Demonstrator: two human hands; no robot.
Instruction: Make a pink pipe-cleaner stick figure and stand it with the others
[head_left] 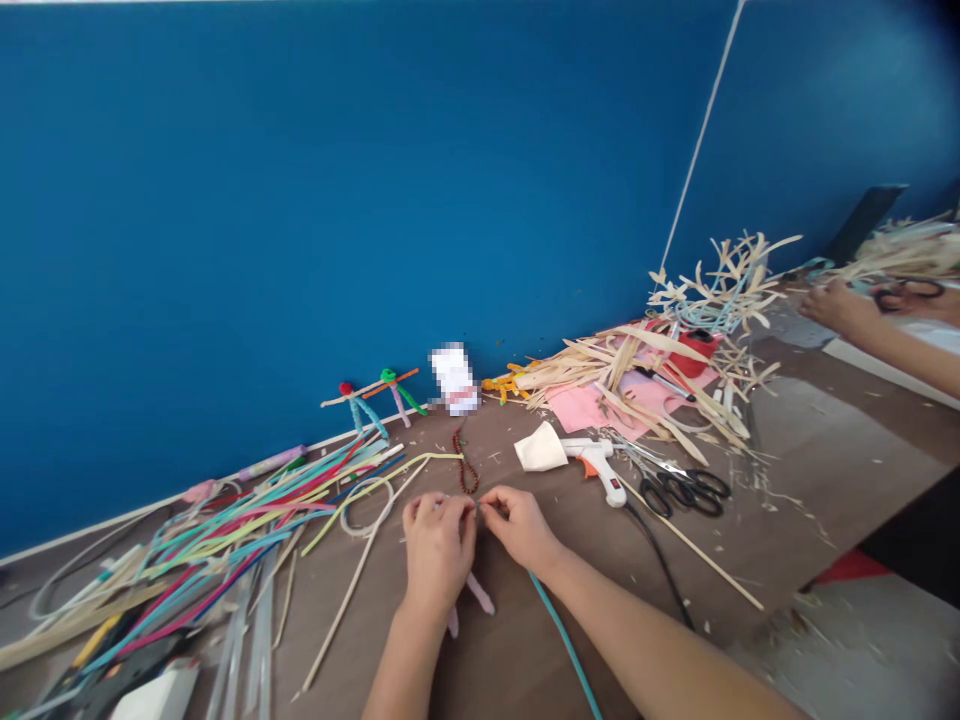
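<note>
My left hand (439, 545) is closed on a small pipe-cleaner piece, whose pale purple ends (480, 594) stick out below the palm. Close beside it, my right hand (520, 525) pinches at the same spot, fingertips nearly touching the left ones; what lies between them is too small to make out. A teal pipe cleaner (564, 640) runs from under my right hand toward the bottom edge. Just beyond the fingertips lies a string of brown beads (466, 465). Two pipe-cleaner figures (360, 408) lean against the blue wall.
Colourful pipe cleaners (247, 535) spread over the left of the table. To the right are a white glue gun (600, 463) with a cord, black-handled scissors (686, 490), pink paper (577, 408) and dried strips (622, 365). Another person's hands (844, 305) work at the far right.
</note>
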